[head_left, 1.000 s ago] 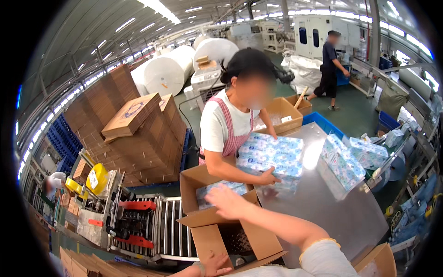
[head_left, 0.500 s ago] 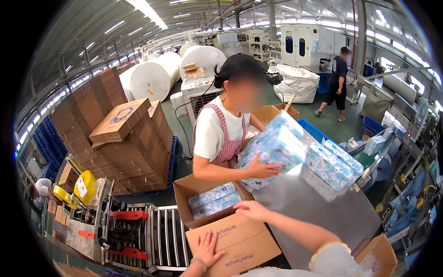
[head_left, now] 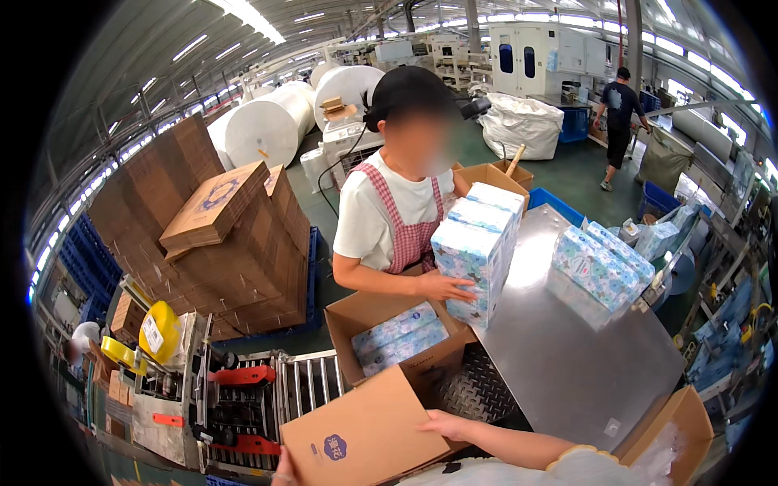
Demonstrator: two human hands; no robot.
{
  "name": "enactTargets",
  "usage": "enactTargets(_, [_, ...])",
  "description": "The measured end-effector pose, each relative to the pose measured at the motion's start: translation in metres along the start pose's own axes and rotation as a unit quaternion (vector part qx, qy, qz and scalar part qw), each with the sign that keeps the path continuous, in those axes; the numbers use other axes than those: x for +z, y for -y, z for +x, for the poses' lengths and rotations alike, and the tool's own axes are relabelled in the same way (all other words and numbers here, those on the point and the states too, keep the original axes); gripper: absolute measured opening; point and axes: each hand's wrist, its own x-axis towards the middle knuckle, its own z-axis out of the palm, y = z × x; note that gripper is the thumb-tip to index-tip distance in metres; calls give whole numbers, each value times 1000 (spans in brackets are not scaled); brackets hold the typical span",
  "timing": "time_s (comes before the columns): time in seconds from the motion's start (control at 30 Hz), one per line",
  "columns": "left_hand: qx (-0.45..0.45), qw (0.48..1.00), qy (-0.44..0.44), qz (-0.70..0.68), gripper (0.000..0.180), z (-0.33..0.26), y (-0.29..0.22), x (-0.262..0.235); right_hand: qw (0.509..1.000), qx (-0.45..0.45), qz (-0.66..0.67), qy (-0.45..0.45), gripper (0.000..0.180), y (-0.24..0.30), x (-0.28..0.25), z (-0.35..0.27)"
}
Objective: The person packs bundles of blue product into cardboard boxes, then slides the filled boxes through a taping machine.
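A closed cardboard box (head_left: 369, 433) with a dark emblem on its face is in front of me, tilted on the near end of the roller conveyor. My left hand (head_left: 284, 471), cut off by the lower edge, holds the box's left side. At the opposite side, my right hand (head_left: 446, 424) grips the box's edge. Just beyond stands an open cardboard box (head_left: 344, 324) with blue floral packs (head_left: 401, 336) inside. Across from me, a co-worker (head_left: 397, 194) in a checked apron has both arms around a stack of blue floral packs (head_left: 474, 247) at the table's edge.
More floral packs (head_left: 600, 263) lie on the metal table (head_left: 559, 356) at right. An open box (head_left: 681, 429) with clear plastic stands at lower right. The roller conveyor (head_left: 312, 381) leads left to a tape machine (head_left: 162, 332). Stacked flat cartons (head_left: 235, 267) stand behind it.
My hands have moved from the box's top to its sides, and the box has turned to show another face. The co-worker's pack stack has swung upright. A distant person has walked on.
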Motion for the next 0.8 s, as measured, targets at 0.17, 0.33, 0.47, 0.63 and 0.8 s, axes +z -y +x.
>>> enactTargets(0.17, [-75,962,-37,261,77,120,122,53,908,-1,-420,-3,53,74,100,-18])
enactTargets(0.33, [100,964,124,213,76,-1,135,266,910,-30,-411,37,74,-13,34,-8])
enactTargets(0.47, [239,908,44,343,73,0,146,244,532,-60,-844,-34,49,90,-13,-71])
enactTargets(0.63, [126,960,62,244,34,13,110,187,390,36,-888,-240,72,77,-194,-113])
enactTargets(0.8, [29,806,-174,565,61,63,134,81,673,67,-653,-340,68,16,-248,-96])
